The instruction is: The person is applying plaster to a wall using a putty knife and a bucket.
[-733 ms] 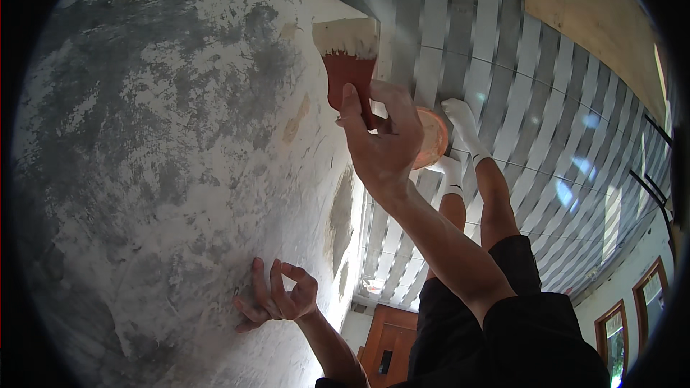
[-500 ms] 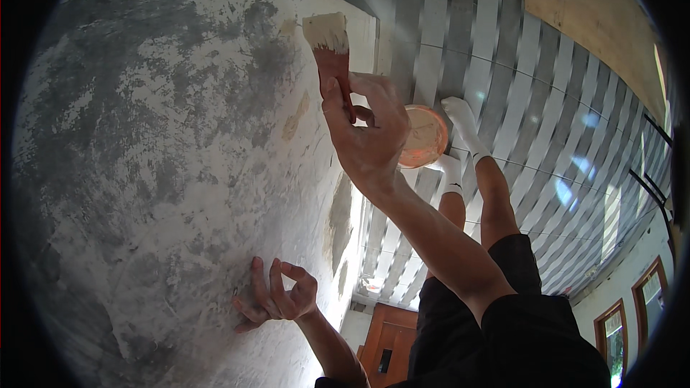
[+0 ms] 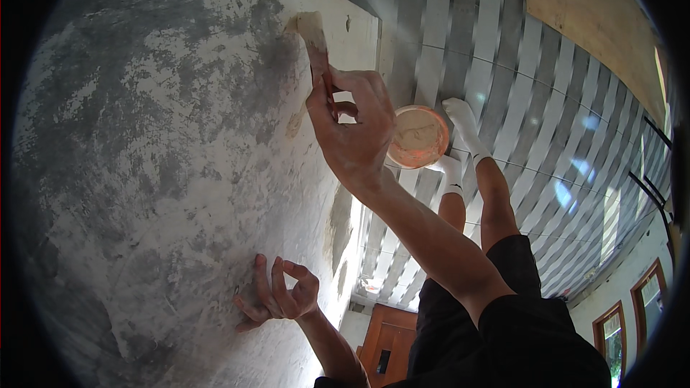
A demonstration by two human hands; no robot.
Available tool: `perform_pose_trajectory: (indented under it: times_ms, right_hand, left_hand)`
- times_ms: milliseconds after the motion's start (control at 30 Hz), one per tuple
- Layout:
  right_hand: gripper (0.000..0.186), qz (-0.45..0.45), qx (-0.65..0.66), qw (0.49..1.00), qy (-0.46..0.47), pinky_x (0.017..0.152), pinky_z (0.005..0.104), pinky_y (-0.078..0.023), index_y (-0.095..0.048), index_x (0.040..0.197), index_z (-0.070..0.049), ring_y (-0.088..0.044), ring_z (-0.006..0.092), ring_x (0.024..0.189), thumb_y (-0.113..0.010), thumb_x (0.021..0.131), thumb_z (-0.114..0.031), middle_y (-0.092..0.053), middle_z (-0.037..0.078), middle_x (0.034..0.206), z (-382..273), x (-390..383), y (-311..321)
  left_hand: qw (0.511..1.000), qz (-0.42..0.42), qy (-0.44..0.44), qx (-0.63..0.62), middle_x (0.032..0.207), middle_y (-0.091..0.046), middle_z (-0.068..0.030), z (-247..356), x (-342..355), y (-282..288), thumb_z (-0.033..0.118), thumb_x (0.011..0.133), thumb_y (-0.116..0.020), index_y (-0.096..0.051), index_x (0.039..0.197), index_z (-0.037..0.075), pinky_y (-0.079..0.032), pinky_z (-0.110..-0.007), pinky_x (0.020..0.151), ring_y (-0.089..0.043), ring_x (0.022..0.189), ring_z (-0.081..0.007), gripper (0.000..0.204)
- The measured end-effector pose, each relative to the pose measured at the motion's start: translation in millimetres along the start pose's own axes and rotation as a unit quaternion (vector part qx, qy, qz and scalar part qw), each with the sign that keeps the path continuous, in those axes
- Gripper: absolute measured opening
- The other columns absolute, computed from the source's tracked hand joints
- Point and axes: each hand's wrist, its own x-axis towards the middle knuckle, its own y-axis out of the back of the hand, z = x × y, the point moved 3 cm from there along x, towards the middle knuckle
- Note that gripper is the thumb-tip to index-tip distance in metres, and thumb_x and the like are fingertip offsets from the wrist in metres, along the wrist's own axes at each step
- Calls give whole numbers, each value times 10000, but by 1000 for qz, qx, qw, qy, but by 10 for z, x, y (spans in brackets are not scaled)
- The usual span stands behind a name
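My right hand [image 3: 356, 133] is closed round the red handle of a putty knife [image 3: 314, 39]. The pale, coated blade is turned partly edge-on and meets the wall [image 3: 165, 172] beside a tan filler patch. Lower down, my left hand [image 3: 282, 293] rests against the same wall with its fingers apart and bent, and nothing shows in it. That wall is mottled grey and white, with several tan smears near its right side.
An orange-rimmed round tub [image 3: 418, 136] of tan paste stands on the striped tile floor [image 3: 546, 115], close to my white-socked feet [image 3: 462, 118]. A brown board [image 3: 589, 21] lies at the upper right. An orange-brown wooden door [image 3: 388, 338] shows at the bottom.
My right hand has shifted left toward the wall and turned the putty knife, so its blade now tilts onto the surface. More of the tub shows. My left hand has barely moved.
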Motion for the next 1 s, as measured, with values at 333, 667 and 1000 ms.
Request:
perform_pose_trajectory:
  times_ms: [333,667,1000]
  right_hand:
    - [174,11,-26,1000,3,531,241,-583,-607,948,21,-601,153,702,-664,789,61,-532,97,862,-3,-3,9]
    - [154,3,-5,1000,2,524,246,-580,-598,936,20,-600,161,709,-651,796,56,-522,99,867,-59,-31,-22]
    - [177,-4,14,1000,10,522,250,-577,-595,948,13,-592,173,707,-651,788,64,-513,103,871,-4,-47,-103]
  left_hand:
    - [1000,4,-4,-11,1033,-709,24,-24,-17,-9,219,849,-656,-673,826,185,55,-559,1127,-346,1353,-330,44]
    - [1000,0,-5,0,1018,-712,36,-3,0,-6,239,861,-646,-672,827,183,46,-556,1127,-353,1346,-335,70]
    - [1000,7,1,-9,1006,-716,35,-14,-22,-21,244,879,-630,-667,835,178,48,-551,1125,-354,1344,-338,88]
